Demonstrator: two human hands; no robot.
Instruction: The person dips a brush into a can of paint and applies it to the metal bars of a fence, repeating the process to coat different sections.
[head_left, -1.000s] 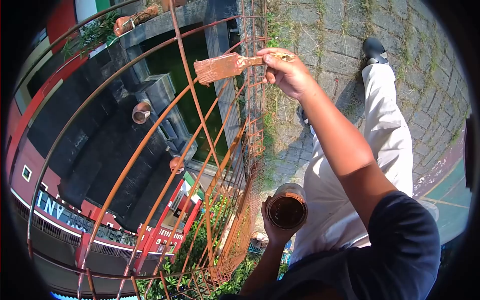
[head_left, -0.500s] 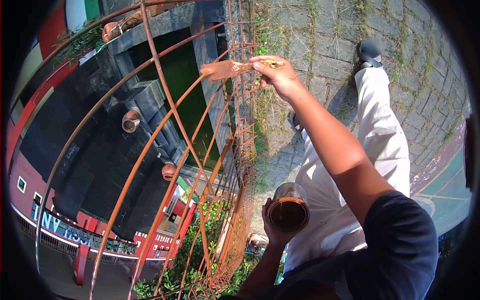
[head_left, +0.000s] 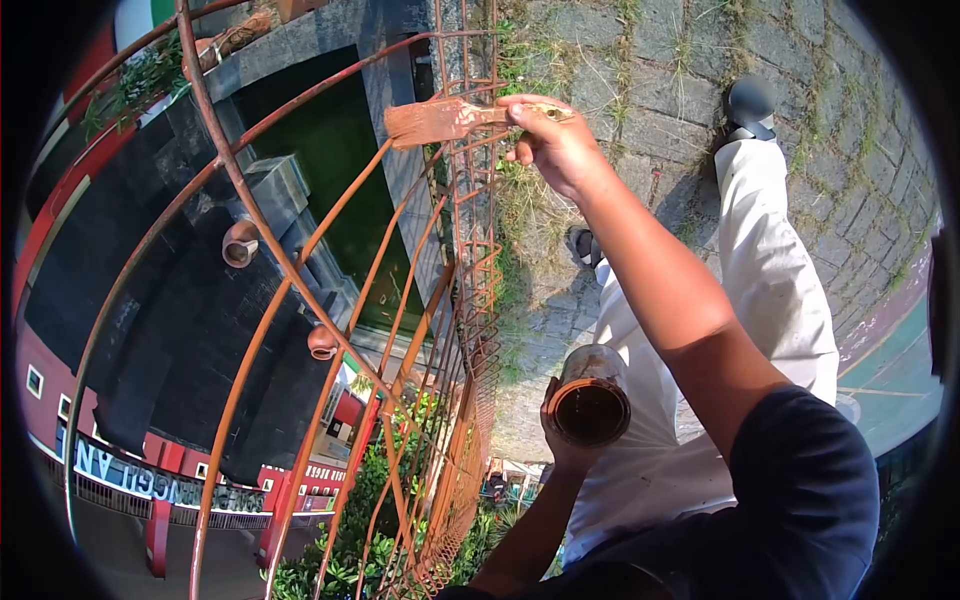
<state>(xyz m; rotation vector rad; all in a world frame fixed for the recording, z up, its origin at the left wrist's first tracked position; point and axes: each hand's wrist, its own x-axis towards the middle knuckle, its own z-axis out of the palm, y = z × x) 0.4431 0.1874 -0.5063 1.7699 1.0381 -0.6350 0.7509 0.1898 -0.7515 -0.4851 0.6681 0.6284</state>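
My right hand (head_left: 550,135) grips a paintbrush (head_left: 430,122) by its handle, fingers closed round it. The brush's wide bristles are coated reddish-brown and touch or overlap a thin orange-brown bar of the metal fence (head_left: 262,335); exact contact is hard to tell. My left hand (head_left: 568,440) is wrapped round a cylindrical paint container (head_left: 598,365), held low in front of my body. Its open mouth shows dark brown paint inside, and its rim is smeared brown. Part of the left hand is hidden behind the container.
Crossing rusty-brown bars and wire mesh (head_left: 465,440) run down the left of my body. Beyond them stand clay pots (head_left: 240,245), a dark roof and a red building. Weedy paving stones (head_left: 640,120) lie under my feet. Green plants (head_left: 370,500) grow beside the fence.
The brush has shifted slightly up and left in view, with my right hand still on it. The container appears a little higher and further right. The fence has shifted left in view.
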